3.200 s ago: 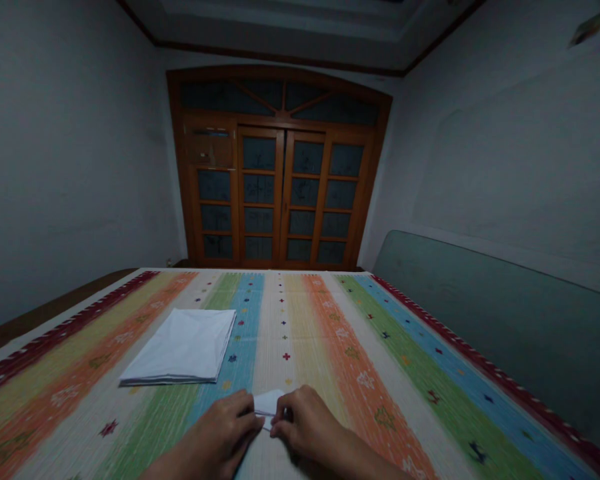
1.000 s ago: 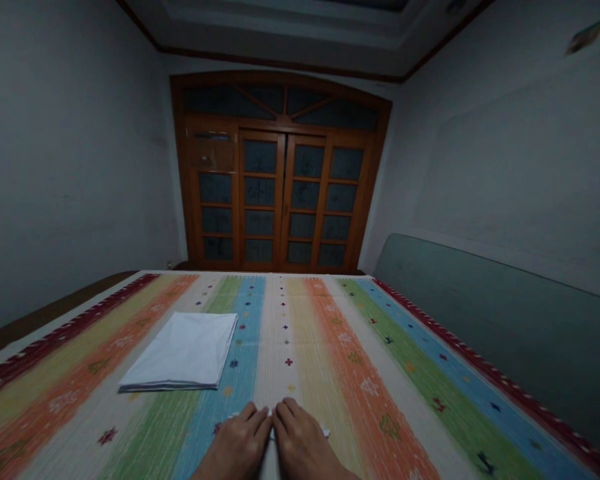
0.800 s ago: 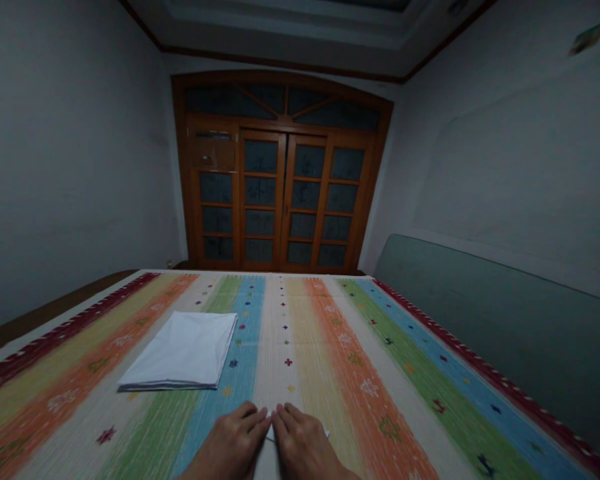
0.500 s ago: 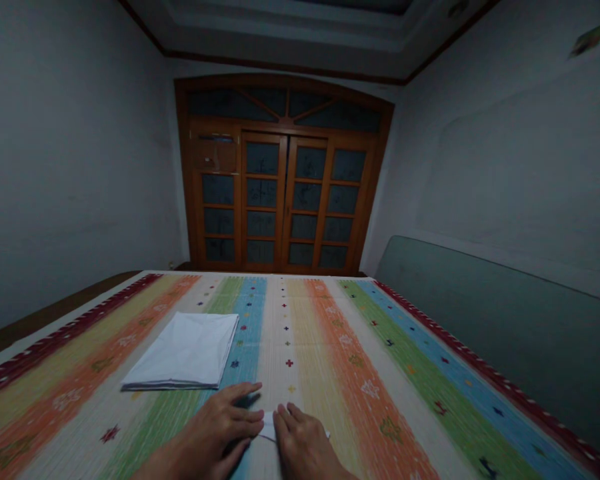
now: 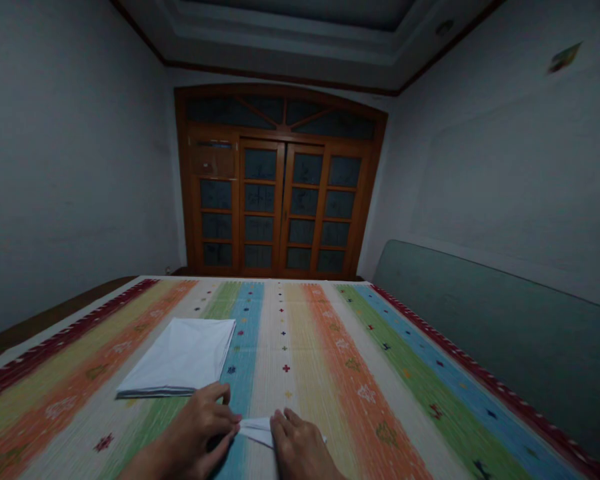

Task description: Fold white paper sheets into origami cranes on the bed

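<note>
Folded white cloth [image 5: 257, 431] lies flat on the striped rug right in front of me, a narrow piece with its pointed end toward my left. My right hand [image 5: 299, 448] is open, palm down and fingers straight, pressing on the cloth's right part, with a sliver of the cloth showing past it. My left hand [image 5: 197, 427] is curled, its fingertips [image 5: 235, 420] at the cloth's pointed end; I cannot tell if they pinch it or only touch it. Beneath both hands runs the striped woven rug [image 5: 360, 393], with bands of red, orange, green, blue and cream and small stitched motifs. Just beyond my left hand sits a square stack of folded white cloth [image 5: 177, 357]. To the right of the rug stands a grey-green padded panel [image 5: 485, 327]. Far ahead, past the rug, are wooden glazed double doors [image 5: 280, 207] under an arched fanlight.
</note>
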`<state>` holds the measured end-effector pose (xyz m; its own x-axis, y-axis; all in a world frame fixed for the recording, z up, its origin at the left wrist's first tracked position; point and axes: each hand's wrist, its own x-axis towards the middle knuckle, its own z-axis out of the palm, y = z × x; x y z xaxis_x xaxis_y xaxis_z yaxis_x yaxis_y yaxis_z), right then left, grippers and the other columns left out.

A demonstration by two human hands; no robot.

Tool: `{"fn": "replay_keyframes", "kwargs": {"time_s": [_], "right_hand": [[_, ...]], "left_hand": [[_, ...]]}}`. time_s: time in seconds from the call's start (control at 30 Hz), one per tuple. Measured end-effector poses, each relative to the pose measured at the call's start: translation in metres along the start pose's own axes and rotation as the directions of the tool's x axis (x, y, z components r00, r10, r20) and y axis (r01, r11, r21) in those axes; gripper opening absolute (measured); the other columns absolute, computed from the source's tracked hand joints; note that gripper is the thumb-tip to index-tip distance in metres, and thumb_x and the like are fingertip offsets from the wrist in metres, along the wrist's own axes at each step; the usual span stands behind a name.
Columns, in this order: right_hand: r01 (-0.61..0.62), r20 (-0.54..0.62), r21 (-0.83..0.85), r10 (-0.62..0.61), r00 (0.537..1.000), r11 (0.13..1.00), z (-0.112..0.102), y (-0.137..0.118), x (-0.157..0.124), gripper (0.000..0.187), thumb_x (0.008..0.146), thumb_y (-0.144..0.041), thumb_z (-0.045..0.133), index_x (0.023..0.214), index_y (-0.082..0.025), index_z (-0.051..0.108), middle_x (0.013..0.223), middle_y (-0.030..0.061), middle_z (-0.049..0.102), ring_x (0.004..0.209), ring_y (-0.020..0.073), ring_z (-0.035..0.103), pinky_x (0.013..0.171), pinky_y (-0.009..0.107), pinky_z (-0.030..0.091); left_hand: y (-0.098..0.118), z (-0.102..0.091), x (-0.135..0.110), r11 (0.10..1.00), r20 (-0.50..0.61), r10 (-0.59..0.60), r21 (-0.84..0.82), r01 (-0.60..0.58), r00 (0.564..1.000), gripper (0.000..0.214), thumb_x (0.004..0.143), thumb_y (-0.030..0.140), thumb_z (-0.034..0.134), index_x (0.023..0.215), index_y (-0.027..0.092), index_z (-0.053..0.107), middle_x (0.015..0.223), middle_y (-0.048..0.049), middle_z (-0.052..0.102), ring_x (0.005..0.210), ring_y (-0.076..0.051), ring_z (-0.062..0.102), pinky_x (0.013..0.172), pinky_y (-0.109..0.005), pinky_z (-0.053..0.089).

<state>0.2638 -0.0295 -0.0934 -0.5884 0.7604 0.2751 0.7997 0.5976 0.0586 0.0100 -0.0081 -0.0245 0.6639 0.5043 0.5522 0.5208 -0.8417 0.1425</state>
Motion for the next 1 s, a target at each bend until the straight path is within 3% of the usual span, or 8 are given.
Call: {"fn": "replay_keyframes", "kwargs": {"time_s": [0.13, 0.47, 0.6, 0.73, 0.8, 0.83, 1.0], "right_hand": [[-0.001, -0.027, 0.005, 0.001, 1.000, 1.000, 0.006, 0.002, 0.000, 0.052, 0.081, -0.001, 0.061, 0.132, -0.008, 0.062, 0.125, 0.0223, 0.074, 0.112, 0.0329, 0.071, 0.082, 0.035, 0.061], [0.022, -0.075, -0.007, -0.023, 0.997, 1.000, 0.009, 0.002, 0.002, 0.049, 0.080, 0.000, 0.059, 0.128, -0.009, 0.065, 0.121, 0.0212, 0.076, 0.108, 0.0321, 0.072, 0.078, 0.034, 0.060], [0.004, -0.023, 0.005, -0.004, 1.000, 1.000, -0.010, 0.001, 0.007, 0.036, 0.082, -0.005, 0.064, 0.118, -0.011, 0.069, 0.115, 0.0183, 0.076, 0.101, 0.0286, 0.071, 0.077, 0.031, 0.057], [-0.006, 0.058, 0.066, 0.002, 0.998, 0.998, -0.033, 0.003, 0.012, 0.017, 0.085, -0.010, 0.066, 0.101, -0.014, 0.073, 0.100, 0.0133, 0.075, 0.093, 0.0258, 0.068, 0.083, 0.033, 0.055], [-0.005, 0.057, 0.077, 0.001, 0.998, 0.997, -0.036, 0.004, 0.012, 0.016, 0.087, -0.013, 0.067, 0.101, -0.014, 0.074, 0.103, 0.0142, 0.074, 0.097, 0.0273, 0.067, 0.090, 0.037, 0.053], [-0.003, 0.053, 0.077, -0.002, 0.999, 0.997, -0.036, 0.005, 0.012, 0.017, 0.088, -0.015, 0.067, 0.103, -0.013, 0.074, 0.105, 0.0149, 0.073, 0.098, 0.0280, 0.066, 0.093, 0.039, 0.052], [0.005, 0.006, 0.039, -0.005, 1.000, 0.999, -0.031, 0.004, 0.011, 0.021, 0.089, -0.017, 0.068, 0.109, -0.012, 0.072, 0.108, 0.0162, 0.071, 0.105, 0.0305, 0.063, 0.098, 0.043, 0.049]], "left_hand": [[-0.004, 0.001, 0.000, 0.987, 0.066, 0.139, 0.077, -0.144, 0.988, 0.034, 0.093, 0.011, 0.047, 0.067, 0.023, 0.066, 0.063, -0.0044, 0.068, 0.059, -0.020, 0.056, 0.063, -0.032, 0.046], [0.001, -0.003, 0.001, 0.968, -0.041, 0.202, 0.163, -0.193, 0.979, 0.029, 0.086, 0.008, 0.048, 0.063, 0.023, 0.055, 0.057, -0.0027, 0.061, 0.053, -0.019, 0.054, 0.054, -0.030, 0.038], [0.003, 0.002, 0.004, 0.978, -0.128, 0.126, 0.180, -0.102, 0.984, 0.032, 0.089, 0.008, 0.046, 0.063, 0.022, 0.056, 0.057, -0.0018, 0.059, 0.052, -0.017, 0.054, 0.053, -0.028, 0.040], [0.017, 0.010, 0.012, 0.990, -0.147, -0.083, 0.099, 0.098, 0.986, 0.028, 0.097, 0.012, 0.049, 0.076, 0.022, 0.066, 0.070, -0.0028, 0.069, 0.066, -0.020, 0.064, 0.064, -0.028, 0.050], [0.026, 0.017, 0.014, 0.987, -0.089, -0.155, 0.019, 0.157, 0.984, 0.015, 0.095, 0.016, 0.060, 0.102, 0.023, 0.071, 0.090, -0.0045, 0.076, 0.087, -0.024, 0.069, 0.079, -0.032, 0.056], [0.030, 0.020, 0.015, 0.986, -0.064, -0.164, -0.008, 0.164, 0.984, 0.021, 0.091, 0.017, 0.066, 0.110, 0.025, 0.071, 0.097, -0.0049, 0.076, 0.093, -0.025, 0.069, 0.083, -0.034, 0.056], [0.038, 0.033, 0.013, 0.971, 0.010, -0.231, -0.059, 0.231, 0.973, 0.040, 0.079, 0.014, 0.079, 0.116, 0.027, 0.072, 0.106, -0.0061, 0.071, 0.098, -0.027, 0.067, 0.087, -0.035, 0.055]]}}
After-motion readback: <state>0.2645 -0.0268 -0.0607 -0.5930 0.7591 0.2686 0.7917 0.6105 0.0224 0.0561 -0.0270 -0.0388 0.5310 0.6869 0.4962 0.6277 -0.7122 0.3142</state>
